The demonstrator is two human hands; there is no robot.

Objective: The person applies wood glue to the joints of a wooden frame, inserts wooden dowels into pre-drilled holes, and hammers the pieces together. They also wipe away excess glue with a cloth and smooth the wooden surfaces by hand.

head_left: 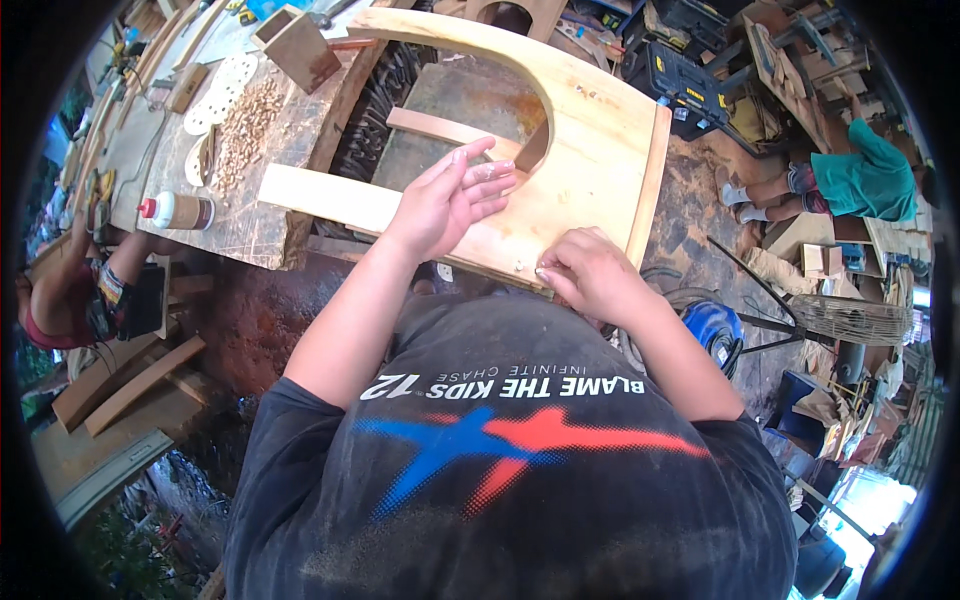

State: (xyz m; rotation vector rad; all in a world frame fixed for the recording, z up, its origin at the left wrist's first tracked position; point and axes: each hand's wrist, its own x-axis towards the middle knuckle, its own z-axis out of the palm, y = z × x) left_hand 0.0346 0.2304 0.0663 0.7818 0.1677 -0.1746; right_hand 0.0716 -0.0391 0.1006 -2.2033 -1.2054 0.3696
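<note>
On the wooden frame (590, 150) we are resting our left hand (450, 200), fingers spread wide, while our right hand (590, 272) is pinching small dowels (520, 266).

Left hand (450, 200) rests open on the pale curved wooden frame (600, 140); right hand (590, 272) pinches its near edge.

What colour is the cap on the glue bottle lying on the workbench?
Red, on the pale glue bottle lying on the wooden workbench; seen in the head view.
</note>
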